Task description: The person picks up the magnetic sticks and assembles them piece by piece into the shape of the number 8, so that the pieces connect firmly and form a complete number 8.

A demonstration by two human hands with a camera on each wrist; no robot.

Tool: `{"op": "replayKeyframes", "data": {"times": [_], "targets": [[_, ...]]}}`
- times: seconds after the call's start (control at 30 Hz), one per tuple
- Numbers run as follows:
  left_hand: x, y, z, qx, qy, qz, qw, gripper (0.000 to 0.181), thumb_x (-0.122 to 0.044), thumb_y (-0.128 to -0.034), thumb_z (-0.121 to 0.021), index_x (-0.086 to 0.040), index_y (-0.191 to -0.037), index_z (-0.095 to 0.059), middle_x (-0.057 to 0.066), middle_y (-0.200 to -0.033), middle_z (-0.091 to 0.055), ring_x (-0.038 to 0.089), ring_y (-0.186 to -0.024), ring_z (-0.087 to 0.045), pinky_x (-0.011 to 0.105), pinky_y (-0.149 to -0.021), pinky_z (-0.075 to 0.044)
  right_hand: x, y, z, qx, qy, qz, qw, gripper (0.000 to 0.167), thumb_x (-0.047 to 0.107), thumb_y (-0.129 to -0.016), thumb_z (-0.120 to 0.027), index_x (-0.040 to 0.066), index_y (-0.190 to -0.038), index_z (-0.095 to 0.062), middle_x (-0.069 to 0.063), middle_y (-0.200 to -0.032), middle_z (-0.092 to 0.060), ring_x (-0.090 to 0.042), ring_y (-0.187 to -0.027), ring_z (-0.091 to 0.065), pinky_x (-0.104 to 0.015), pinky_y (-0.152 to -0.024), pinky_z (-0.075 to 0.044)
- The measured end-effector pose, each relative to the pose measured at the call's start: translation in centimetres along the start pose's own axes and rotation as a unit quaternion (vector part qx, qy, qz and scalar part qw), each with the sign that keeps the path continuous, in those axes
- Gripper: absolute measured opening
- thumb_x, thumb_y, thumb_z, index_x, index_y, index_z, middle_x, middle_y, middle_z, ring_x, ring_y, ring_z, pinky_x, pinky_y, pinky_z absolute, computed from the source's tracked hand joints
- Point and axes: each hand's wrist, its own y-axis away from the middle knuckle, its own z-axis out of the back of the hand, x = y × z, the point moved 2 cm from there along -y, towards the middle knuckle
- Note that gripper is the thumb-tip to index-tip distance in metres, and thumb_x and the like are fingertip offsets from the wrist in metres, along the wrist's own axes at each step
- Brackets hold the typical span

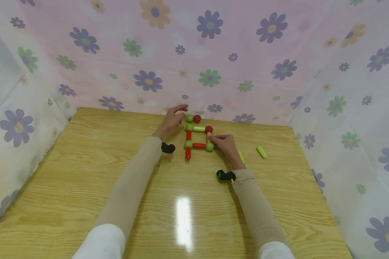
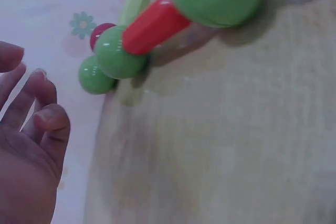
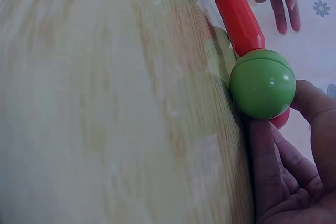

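Note:
On the table is a square of toy balls and rods: a green ball (image 1: 188, 144) at the near left, another green ball (image 3: 262, 84) at the near right, a third (image 1: 189, 127) at the far left and a red ball (image 1: 209, 128) at the far right. Red rods (image 1: 199, 145) and a yellow-green rod (image 1: 199, 128) join them; one red rod (image 1: 188, 153) juts toward me. My right hand (image 1: 226, 144) pinches the right-side red rod (image 3: 281, 119) beside the near-right ball, partly hiding it. Loosely bent, my left hand (image 1: 173, 120) hovers left of the far balls, holding nothing.
Behind the square, a loose green ball (image 1: 189, 118) and a red ball (image 1: 197, 118) sit side by side. One yellow-green rod (image 1: 261, 152) lies to the right; another (image 1: 241, 157) is partly behind my right wrist. Flowered cloth (image 1: 210, 93) rises at the table's back edge.

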Motion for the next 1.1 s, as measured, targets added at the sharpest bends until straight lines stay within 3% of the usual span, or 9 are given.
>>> {"op": "replayKeyframes", "data": {"times": [0.17,0.27,0.33,0.4,0.53,0.67,0.77,0.97,1.1], "targets": [[-0.4,-0.6,0.0,0.042,-0.035,-0.012,0.9984,0.044,-0.008,-0.1050,-0.047,-0.009,-0.149,-0.052,0.014,-0.148,-0.054,0.020,-0.065,-0.049,0.023,-0.054,-0.038,-0.2,-0.1,-0.2,0.002,-0.006,0.006,1.0000,0.051,0.041,-0.090,-0.077,-0.003,-0.117,-0.074,-0.020,-0.113,-0.072,-0.011,-0.086,-0.071,-0.023,-0.079,-0.058],[-0.1,-0.4,-0.4,0.069,-0.063,-0.012,0.9955,0.044,-0.009,-0.1070,-0.045,-0.008,-0.150,-0.050,0.011,-0.154,-0.049,0.024,-0.100,-0.062,0.025,-0.076,-0.048,-0.1,0.0,-0.4,0.001,-0.007,0.010,0.9999,0.050,0.040,-0.090,-0.078,-0.003,-0.116,-0.074,-0.021,-0.113,-0.072,-0.011,-0.085,-0.070,-0.023,-0.078,-0.058],[0.3,-0.3,-0.6,0.084,-0.073,-0.004,0.9938,0.043,-0.011,-0.1087,-0.043,-0.010,-0.151,-0.049,0.009,-0.158,-0.044,0.026,-0.129,-0.053,0.031,-0.096,-0.047,-0.1,0.0,-0.4,0.000,-0.004,0.012,0.9999,0.051,0.040,-0.091,-0.077,-0.003,-0.117,-0.074,-0.021,-0.115,-0.072,-0.010,-0.085,-0.070,-0.023,-0.078,-0.057],[0.7,-0.1,-0.7,0.089,-0.084,0.001,0.9925,0.042,-0.013,-0.1097,-0.043,-0.011,-0.152,-0.049,0.008,-0.159,-0.041,0.026,-0.145,-0.039,0.038,-0.109,-0.040,-0.1,0.1,-0.4,-0.001,-0.001,0.014,0.9999,0.051,0.041,-0.091,-0.077,-0.003,-0.117,-0.074,-0.021,-0.115,-0.071,-0.010,-0.085,-0.070,-0.022,-0.078,-0.057],[1.4,-0.3,-0.8,0.087,-0.126,-0.003,0.9882,0.042,-0.013,-0.1094,-0.042,-0.009,-0.150,-0.051,0.010,-0.158,-0.041,0.030,-0.145,-0.038,0.047,-0.116,-0.036,-0.1,0.1,-0.4,0.001,0.004,0.015,0.9999,0.051,0.041,-0.091,-0.076,-0.003,-0.117,-0.074,-0.021,-0.116,-0.071,-0.010,-0.086,-0.069,-0.022,-0.079,-0.057],[1.9,-0.6,-0.9,0.085,-0.186,-0.017,0.9788,0.040,-0.012,-0.1081,-0.046,-0.004,-0.147,-0.054,0.013,-0.154,-0.047,0.032,-0.144,-0.039,0.045,-0.119,-0.033,0.0,0.2,-0.4,-0.004,0.007,0.016,0.9998,0.050,0.041,-0.091,-0.076,-0.003,-0.115,-0.074,-0.021,-0.115,-0.071,-0.012,-0.086,-0.069,-0.023,-0.079,-0.056],[2.3,-0.6,-0.9,0.072,-0.199,-0.019,0.9771,0.039,-0.012,-0.1070,-0.051,-0.001,-0.144,-0.055,0.016,-0.151,-0.050,0.033,-0.143,-0.042,0.044,-0.119,-0.033,0.1,0.3,-0.3,-0.006,0.010,0.017,0.9998,0.051,0.042,-0.091,-0.076,-0.003,-0.115,-0.074,-0.021,-0.115,-0.071,-0.012,-0.087,-0.069,-0.023,-0.079,-0.056],[2.9,-0.1,-0.6,0.034,-0.130,-0.005,0.9909,0.039,-0.011,-0.1049,-0.056,0.000,-0.142,-0.057,0.017,-0.151,-0.049,0.035,-0.136,-0.049,0.047,-0.112,-0.041,-0.1,0.1,-0.2,-0.006,-0.001,0.007,1.0000,0.050,0.040,-0.090,-0.077,-0.002,-0.116,-0.074,-0.019,-0.113,-0.072,-0.012,-0.087,-0.069,-0.022,-0.078,-0.056],[3.1,0.3,-0.4,0.024,-0.093,0.004,0.9953,0.039,-0.011,-0.1045,-0.057,0.001,-0.142,-0.056,0.016,-0.152,-0.048,0.035,-0.133,-0.053,0.047,-0.110,-0.044,-0.2,0.0,-0.2,-0.006,-0.011,0.000,0.9999,0.050,0.041,-0.090,-0.078,-0.001,-0.116,-0.074,-0.017,-0.111,-0.072,-0.012,-0.087,-0.069,-0.022,-0.076,-0.057]]}}
